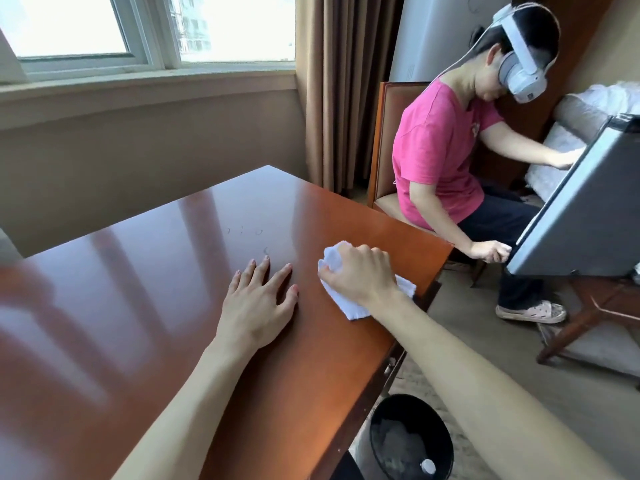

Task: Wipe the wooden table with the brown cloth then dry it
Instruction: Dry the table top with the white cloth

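Drying appears to be in hand: a white cloth is gripped by the right hand near the wooden table's three-o'clock edge, while the left hand is laid flat, fingers spread. Strokes toward nine o'clock are called for next.

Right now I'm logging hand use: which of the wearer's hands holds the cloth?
The right hand grips the white cloth near the table's right edge; the left hand lies flat, fingers spread, holding nothing.
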